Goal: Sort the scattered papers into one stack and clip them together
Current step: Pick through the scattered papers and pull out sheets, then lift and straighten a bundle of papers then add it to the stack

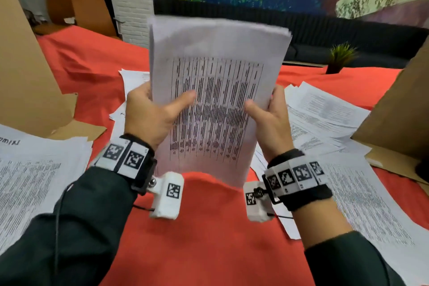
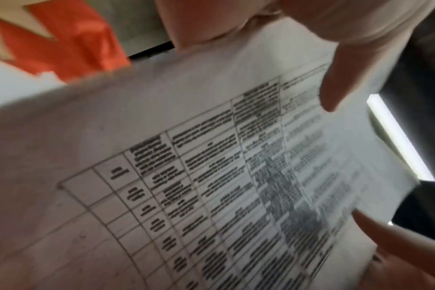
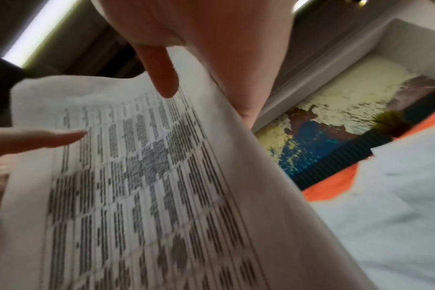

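Note:
A stack of papers (image 1: pixel 216 90) printed with a table stands upright above the red cloth, its lower edge lifted off it. My left hand (image 1: pixel 153 109) grips its left edge, thumb on the front page. My right hand (image 1: pixel 269 111) grips the right edge the same way. In the left wrist view the printed stack (image 2: pixel 211 166) fills the frame under my left thumb (image 2: pixel 340 78). The right wrist view shows the same stack (image 3: pixel 142 186) with my right thumb (image 3: pixel 162 72) on it. Loose papers (image 1: pixel 325 114) lie scattered to the right, and more loose papers (image 1: pixel 32 174) at the left. No clip is visible.
A red cloth (image 1: pixel 204 227) covers the table. Cardboard boxes stand at the left (image 1: pixel 27 72) and the right (image 1: pixel 399 109). A small potted plant (image 1: pixel 340 58) sits at the far edge, before a dark sofa (image 1: pixel 348 37). More sheets (image 1: pixel 134 79) lie behind the stack.

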### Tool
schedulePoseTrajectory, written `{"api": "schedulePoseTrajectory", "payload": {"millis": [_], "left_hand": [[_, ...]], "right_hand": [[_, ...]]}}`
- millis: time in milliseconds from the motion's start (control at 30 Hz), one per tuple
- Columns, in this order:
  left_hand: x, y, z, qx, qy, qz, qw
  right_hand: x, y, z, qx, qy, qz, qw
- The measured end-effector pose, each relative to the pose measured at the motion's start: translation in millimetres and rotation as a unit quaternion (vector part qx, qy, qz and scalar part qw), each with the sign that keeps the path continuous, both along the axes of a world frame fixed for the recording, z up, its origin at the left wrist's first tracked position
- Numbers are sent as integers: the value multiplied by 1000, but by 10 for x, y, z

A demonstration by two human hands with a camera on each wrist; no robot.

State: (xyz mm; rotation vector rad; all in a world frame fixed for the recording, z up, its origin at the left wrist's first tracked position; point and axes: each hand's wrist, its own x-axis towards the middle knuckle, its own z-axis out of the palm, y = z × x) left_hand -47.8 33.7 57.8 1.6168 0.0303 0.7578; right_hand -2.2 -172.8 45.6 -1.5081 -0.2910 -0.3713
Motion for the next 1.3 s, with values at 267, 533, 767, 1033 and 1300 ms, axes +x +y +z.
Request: {"api": "schedulePoseTrajectory", "payload": {"millis": [267,533,767,1033,1300], "left_hand": [[-57,-37,-258,-12,29,35,999],[-123,-54,-647,-33,156,25,987],[-282,978,-252,116,179,153,965],[-1381,2771,-478,161,447,263,839],[-1476,2939,-826,286,572,273,719]], "right_hand": [[-51,103,-178,-30,-18,-40,999],[-73,221,-614,-30,99,-46,994],[-159,383,-524,-186,134,136,964],[248,12,-958,-468,195,129,852],[299,78,-1025,-521,188,122,824]]}}
